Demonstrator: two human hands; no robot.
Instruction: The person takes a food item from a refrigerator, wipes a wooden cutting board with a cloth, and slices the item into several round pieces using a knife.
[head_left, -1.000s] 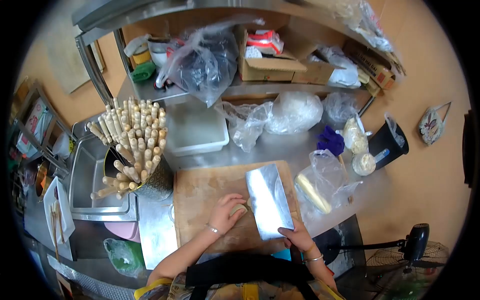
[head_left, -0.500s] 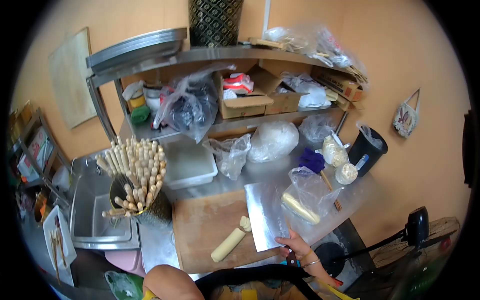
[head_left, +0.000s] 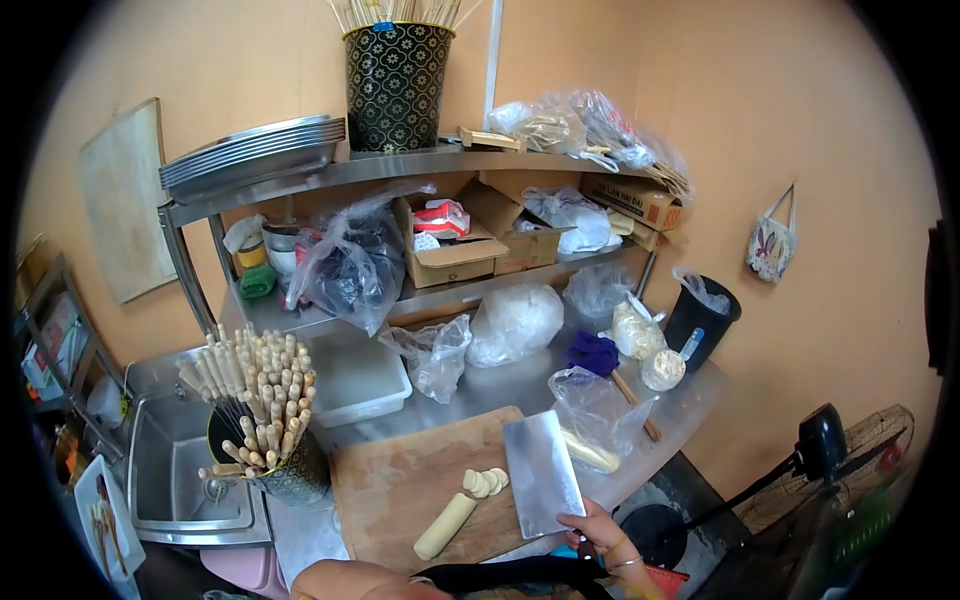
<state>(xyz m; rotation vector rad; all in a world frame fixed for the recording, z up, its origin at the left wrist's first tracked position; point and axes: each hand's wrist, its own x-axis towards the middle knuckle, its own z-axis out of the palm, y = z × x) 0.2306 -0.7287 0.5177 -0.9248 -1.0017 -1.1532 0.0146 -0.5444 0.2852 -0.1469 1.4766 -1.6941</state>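
My right hand (head_left: 602,535) is closed around the dark handle of a cleaver (head_left: 543,475). The broad metal blade is raised over the right edge of a wooden cutting board (head_left: 385,480). On the board lies a pale yellow, dough-like log (head_left: 445,527), with several round slices (head_left: 487,482) of it fanned out at its far end. Only part of my left arm (head_left: 365,582) shows at the bottom edge; the left hand is out of sight. Right of the blade, a second pale log (head_left: 590,450) lies partly under a clear plastic bag (head_left: 600,405).
Wooden-handled skewers (head_left: 265,390) fill a bucket (head_left: 300,475) left of the board, beside a sink (head_left: 190,480). Behind stand a white tub (head_left: 365,395) and a steel shelf (head_left: 390,165) with boxes. At right are a purple cloth (head_left: 593,352), a black bin (head_left: 707,325) and a fan (head_left: 825,450).
The view has tilted up, so everything sits lower in it. The slices now lie more spread out beside the log. The cleaver stays in my right hand, its blade slightly turned.
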